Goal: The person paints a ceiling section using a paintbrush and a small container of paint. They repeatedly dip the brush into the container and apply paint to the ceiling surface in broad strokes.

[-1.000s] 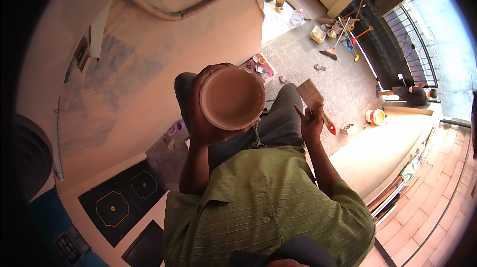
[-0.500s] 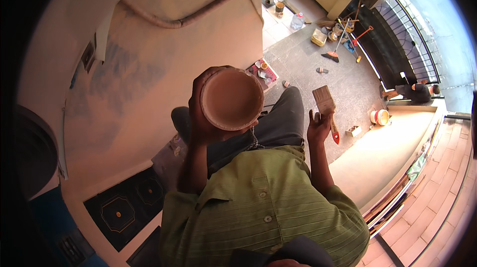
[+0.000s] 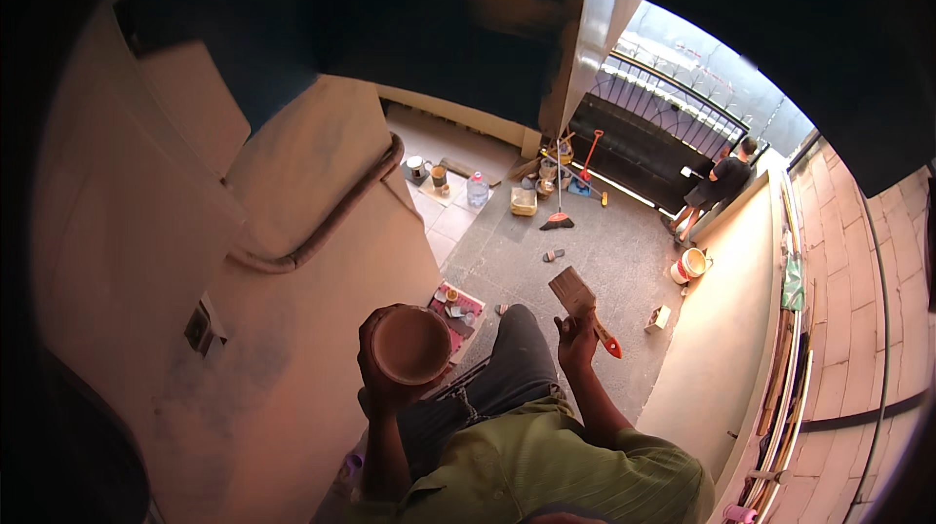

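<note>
A person in a green shirt (image 3: 546, 451) grips a broad paintbrush (image 3: 575, 294) in the right hand (image 3: 577, 344), fingers closed round its red-ended handle and bristles angled up and to the left, while the left hand (image 3: 385, 389) wraps the outside of a round container (image 3: 411, 344), its pinkish-brown mouth facing up, left of the paintbrush and a little nearer the body. Right of the paintbrush stands a white bucket (image 3: 688, 266) with a red band, any markings on it too small to make out; a small pale box (image 3: 657, 319) sits between the two. Behind the paintbrush spreads a speckled grey floor (image 3: 619, 236), one sandal (image 3: 554, 256) just past the bristles and another (image 3: 502, 310) to their left. Farther left of the paintbrush, a red sheet (image 3: 472, 304) carries small items. Well beyond the paintbrush are a broom (image 3: 558, 222), a yellowish tub (image 3: 523, 200) and a red-handled tool (image 3: 592, 155), with a clear plastic bottle (image 3: 477, 191) on pale tiles (image 3: 447, 222) to the left. Beyond the paintbrush and to its right, a co-worker (image 3: 729, 181) in dark clothes stands by a black gate (image 3: 624, 158). A peach wall (image 3: 312, 329) with grey-blue patches rises left of the paintbrush, a bent pipe (image 3: 356, 202) along it, and a pinkish brick-patterned surface (image 3: 838, 271) lies far to the right
</note>
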